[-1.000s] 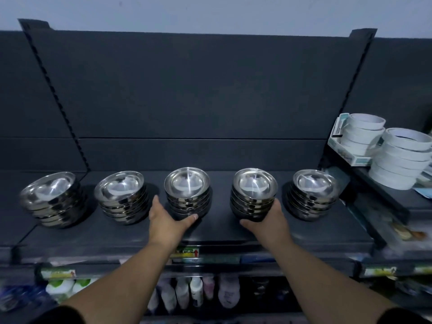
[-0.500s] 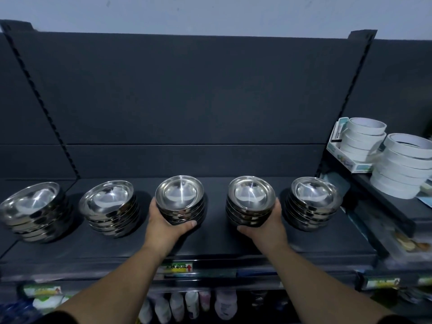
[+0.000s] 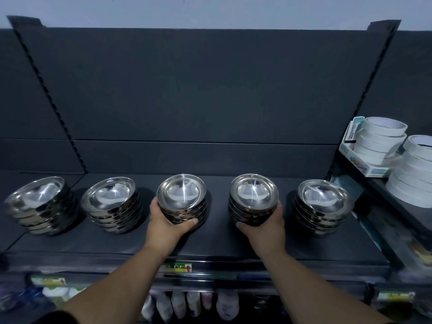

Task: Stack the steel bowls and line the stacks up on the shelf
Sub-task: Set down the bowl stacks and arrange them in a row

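Several stacks of shiny steel bowls stand in a row on the dark shelf (image 3: 210,244). My left hand (image 3: 164,224) wraps around the front and left side of the middle stack (image 3: 181,195). My right hand (image 3: 264,226) grips the front and right side of the stack to its right (image 3: 253,194). Another stack (image 3: 323,202) stands at the far right. Two more stacks stand to the left, one (image 3: 109,199) beside my left hand and one (image 3: 37,202) on the neighbouring shelf section.
White tape rolls (image 3: 383,139) and a second pile of rolls (image 3: 416,169) sit on a higher shelf at the right. Bottles (image 3: 194,305) hang below the shelf edge with a price label (image 3: 178,267). The dark back panel rises behind the bowls.
Both hands moved forward from the shelf front and closed around the two middle stacks. The view shifted closer.
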